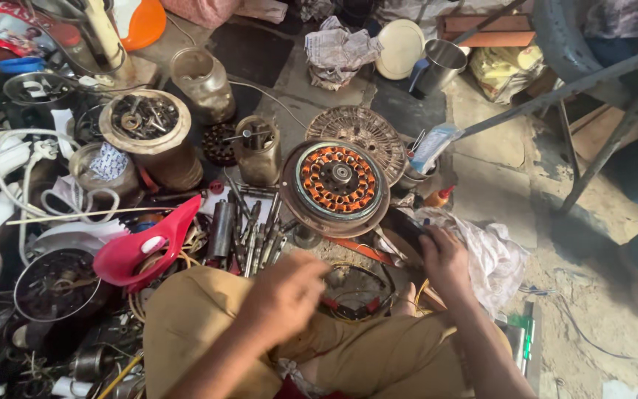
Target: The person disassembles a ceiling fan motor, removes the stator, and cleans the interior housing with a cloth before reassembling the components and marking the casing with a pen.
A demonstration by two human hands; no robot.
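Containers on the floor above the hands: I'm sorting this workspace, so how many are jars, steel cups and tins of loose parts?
Jars: 2, one clear, one holding tools
Steel cup: 1
Tin of loose parts: 1
Total: 4

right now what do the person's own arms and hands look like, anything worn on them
Both forearms are bare, with no sleeve reaching into view. The left hand is blurred, so small details on it cannot be made out. The right hand is bare too: no glove, and no watch or band shows at the wrist. Rings cannot be told. Below the arms the person wears mustard-brown trousers.
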